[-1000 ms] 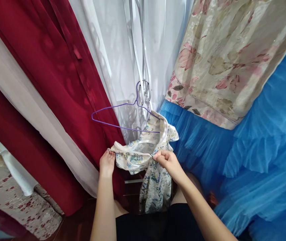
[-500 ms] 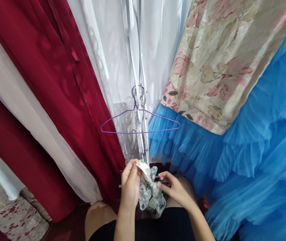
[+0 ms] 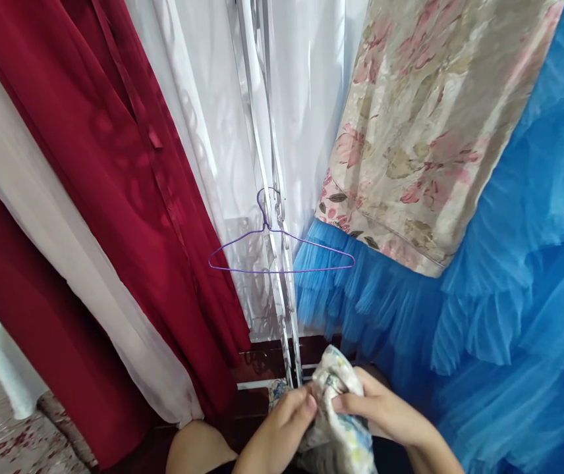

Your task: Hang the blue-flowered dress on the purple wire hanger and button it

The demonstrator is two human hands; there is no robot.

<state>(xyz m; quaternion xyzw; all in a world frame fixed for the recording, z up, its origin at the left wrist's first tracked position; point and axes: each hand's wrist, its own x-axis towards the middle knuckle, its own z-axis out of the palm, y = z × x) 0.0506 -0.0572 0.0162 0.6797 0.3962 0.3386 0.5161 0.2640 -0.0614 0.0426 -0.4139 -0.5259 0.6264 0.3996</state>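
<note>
A bunched floral cloth, white with blue, green and yellow print (image 3: 348, 431), is gathered between my two hands low in the view; its kind of garment cannot be made out. My left hand (image 3: 286, 421) pinches its left side, thumb and fingers closed. On the right, my right hand (image 3: 381, 405) grips the upper fold with the thumb across the front. Above both hands a purple wire hanger (image 3: 282, 270) hangs with nothing on it, its hook on a white metal stand (image 3: 262, 131).
Dark red cloth (image 3: 148, 230) and a pale drape (image 3: 109, 322) hang at left. White fabric (image 3: 306, 118) hangs behind the stand. At right are a cream floral garment (image 3: 410, 151) and blue ruffled tulle (image 3: 484, 316). A bare knee (image 3: 196, 447) shows below.
The cloth has come lower and nearer me, with a fold now raised between the hands. My right hand, loosely beside it before, has closed on it. The view has shifted slightly.
</note>
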